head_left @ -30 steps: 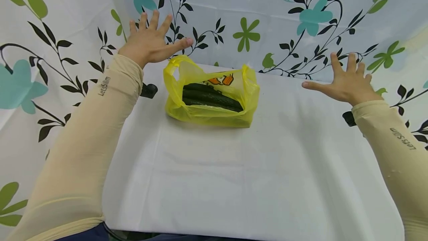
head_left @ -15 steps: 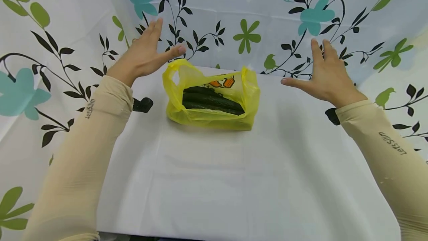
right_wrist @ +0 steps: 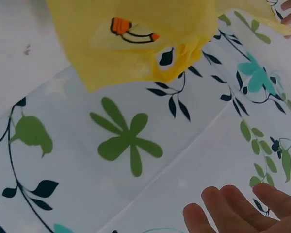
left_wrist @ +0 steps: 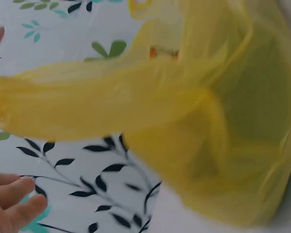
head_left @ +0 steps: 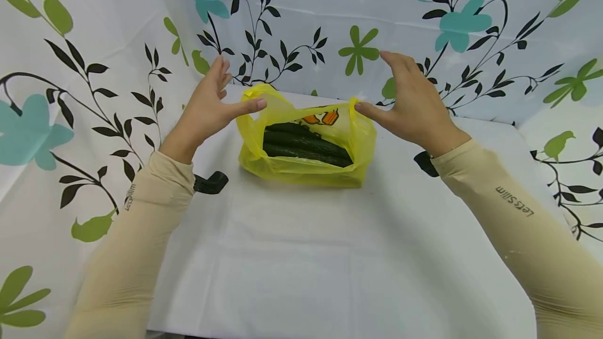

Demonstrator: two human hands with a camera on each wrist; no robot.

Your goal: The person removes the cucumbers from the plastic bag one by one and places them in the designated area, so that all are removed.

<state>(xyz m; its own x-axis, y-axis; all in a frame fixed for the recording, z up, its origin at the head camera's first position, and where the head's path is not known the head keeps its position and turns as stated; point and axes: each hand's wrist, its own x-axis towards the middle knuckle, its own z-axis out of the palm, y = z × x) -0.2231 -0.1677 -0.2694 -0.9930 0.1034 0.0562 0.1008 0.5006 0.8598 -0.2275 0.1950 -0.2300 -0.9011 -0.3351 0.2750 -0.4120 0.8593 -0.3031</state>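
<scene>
A yellow plastic bag (head_left: 306,174) stands on the white-covered table with its mouth toward me. Inside lie dark green cucumbers (head_left: 306,146), seen through the opening. My left hand (head_left: 202,106) is at the bag's left handle, thumb spread from straight fingers. In the left wrist view that handle (left_wrist: 97,104) reaches toward the fingers, which do not close on it. At the right handle, my right hand (head_left: 416,106) has its thumb tip over the bag's edge in the head view; contact cannot be told. Its fingers (right_wrist: 242,213) appear extended in the right wrist view.
Behind the table hangs a white curtain (head_left: 301,9) printed with green and turquoise flowers and black leaves. A black wrist mount (head_left: 211,182) juts from the left sleeve, another (head_left: 425,164) from the right. The white table cover (head_left: 301,266) stretches in front of the bag.
Both hands have come inward and closer to the bag, the right one travelling far to the left, the left one lowering. The spread fingers have drawn together. The bag stays in place.
</scene>
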